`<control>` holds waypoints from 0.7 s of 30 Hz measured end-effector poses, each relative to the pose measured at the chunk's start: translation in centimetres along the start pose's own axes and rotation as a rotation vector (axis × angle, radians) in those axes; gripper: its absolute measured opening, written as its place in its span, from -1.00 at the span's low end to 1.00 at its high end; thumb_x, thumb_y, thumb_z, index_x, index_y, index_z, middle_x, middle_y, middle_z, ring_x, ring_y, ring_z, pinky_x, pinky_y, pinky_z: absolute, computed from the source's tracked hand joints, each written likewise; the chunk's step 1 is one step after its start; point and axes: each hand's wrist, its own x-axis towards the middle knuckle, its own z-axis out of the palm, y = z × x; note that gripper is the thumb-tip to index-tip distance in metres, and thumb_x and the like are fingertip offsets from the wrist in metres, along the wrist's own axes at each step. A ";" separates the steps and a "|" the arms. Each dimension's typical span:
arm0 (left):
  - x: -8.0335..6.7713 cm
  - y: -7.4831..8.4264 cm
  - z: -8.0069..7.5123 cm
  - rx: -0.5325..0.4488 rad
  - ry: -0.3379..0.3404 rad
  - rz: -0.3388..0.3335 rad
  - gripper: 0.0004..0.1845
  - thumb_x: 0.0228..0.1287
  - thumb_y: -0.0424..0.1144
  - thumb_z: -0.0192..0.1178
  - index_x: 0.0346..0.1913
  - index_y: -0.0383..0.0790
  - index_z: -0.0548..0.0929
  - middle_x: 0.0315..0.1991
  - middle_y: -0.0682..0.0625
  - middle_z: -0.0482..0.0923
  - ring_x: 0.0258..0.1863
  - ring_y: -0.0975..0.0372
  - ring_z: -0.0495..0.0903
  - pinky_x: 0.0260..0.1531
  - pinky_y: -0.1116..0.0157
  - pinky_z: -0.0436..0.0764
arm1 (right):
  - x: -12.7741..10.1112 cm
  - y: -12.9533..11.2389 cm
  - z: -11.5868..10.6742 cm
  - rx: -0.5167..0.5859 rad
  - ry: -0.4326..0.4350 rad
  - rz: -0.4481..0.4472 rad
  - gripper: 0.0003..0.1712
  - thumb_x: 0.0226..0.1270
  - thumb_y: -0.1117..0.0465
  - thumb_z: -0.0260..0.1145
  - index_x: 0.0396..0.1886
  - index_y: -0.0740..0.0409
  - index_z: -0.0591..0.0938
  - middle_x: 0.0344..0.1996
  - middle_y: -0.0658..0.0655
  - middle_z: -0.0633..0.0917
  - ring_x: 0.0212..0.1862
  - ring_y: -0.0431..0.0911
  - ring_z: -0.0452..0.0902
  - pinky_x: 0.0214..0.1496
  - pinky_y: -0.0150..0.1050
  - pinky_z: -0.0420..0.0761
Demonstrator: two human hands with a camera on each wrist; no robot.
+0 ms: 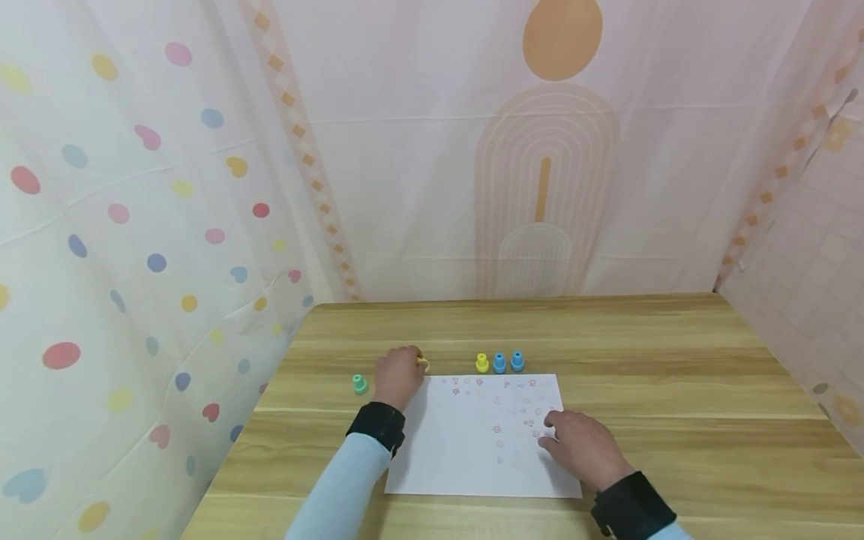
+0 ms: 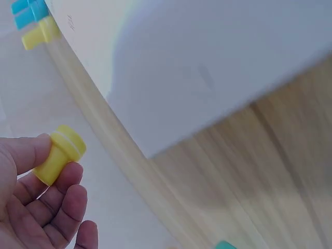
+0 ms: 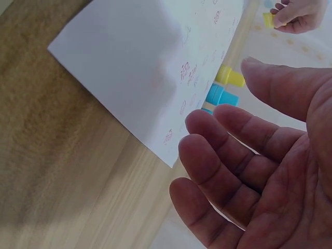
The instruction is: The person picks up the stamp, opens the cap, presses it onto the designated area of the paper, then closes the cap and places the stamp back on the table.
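Observation:
My left hand (image 1: 407, 366) pinches a small yellow stamp (image 2: 59, 154) between thumb and fingers, just past the far left corner of a white sheet of paper (image 1: 466, 457). The sheet carries several faint reddish stamp marks (image 1: 523, 409) on its right half. My right hand (image 1: 559, 433) is over the sheet's right edge, fingers relaxed and holding nothing; its bare palm (image 3: 270, 176) fills the right wrist view. Whether it touches the paper I cannot tell.
A yellow stamp (image 1: 482, 363) and two blue stamps (image 1: 499, 363) (image 1: 517, 361) stand in a row along the sheet's far edge. A green stamp (image 1: 360, 384) stands left of my left hand. The wooden table (image 1: 675, 390) is enclosed by patterned cloth walls (image 1: 135, 225).

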 end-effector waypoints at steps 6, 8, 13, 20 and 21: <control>-0.5 1.3 0.1 -0.025 0.017 0.023 -0.80 0.31 -0.19 0.34 -0.11 -0.24 0.72 -0.30 -0.06 0.69 -0.28 0.06 0.61 -0.20 0.10 0.51 | 0.1 0.0 0.0 -0.004 0.002 0.002 -0.68 0.24 0.15 0.46 -0.08 0.24 0.69 -0.39 0.05 0.66 -0.37 -0.09 0.50 -0.22 -0.06 0.60; -0.8 1.7 0.0 -0.040 0.029 0.032 -0.80 0.30 -0.19 0.35 -0.12 -0.23 0.72 -0.31 -0.06 0.69 -0.30 0.07 0.60 -0.20 0.09 0.52 | 0.1 0.0 0.1 -0.003 0.007 0.001 -0.68 0.25 0.15 0.46 -0.08 0.24 0.69 -0.40 0.05 0.65 -0.38 -0.09 0.49 -0.23 -0.07 0.60; -1.4 2.6 0.0 -0.100 0.038 0.052 -0.80 0.30 -0.19 0.35 -0.12 -0.23 0.72 -0.32 -0.04 0.68 -0.34 0.11 0.55 -0.21 0.12 0.53 | 0.0 0.0 0.1 0.005 0.020 0.000 -0.70 0.26 0.16 0.44 -0.09 0.23 0.69 -0.45 0.03 0.63 -0.41 -0.10 0.47 -0.29 -0.11 0.57; -2.1 4.0 -0.2 -0.201 0.020 0.063 -0.79 0.34 -0.18 0.31 -0.07 -0.21 0.71 -0.28 -0.02 0.67 -0.35 0.17 0.53 -0.23 0.21 0.56 | 0.1 0.0 0.0 0.019 0.033 -0.006 -0.70 0.28 0.15 0.43 -0.08 0.23 0.69 -0.49 0.02 0.61 -0.43 -0.10 0.45 -0.33 -0.15 0.54; -2.2 4.2 -0.2 -0.215 0.017 0.064 -0.79 0.35 -0.18 0.31 -0.07 -0.21 0.71 -0.28 -0.02 0.67 -0.35 0.17 0.53 -0.24 0.22 0.56 | 0.1 0.0 0.0 0.021 0.037 -0.008 -0.70 0.28 0.15 0.43 -0.08 0.23 0.69 -0.49 0.01 0.60 -0.44 -0.10 0.44 -0.34 -0.16 0.53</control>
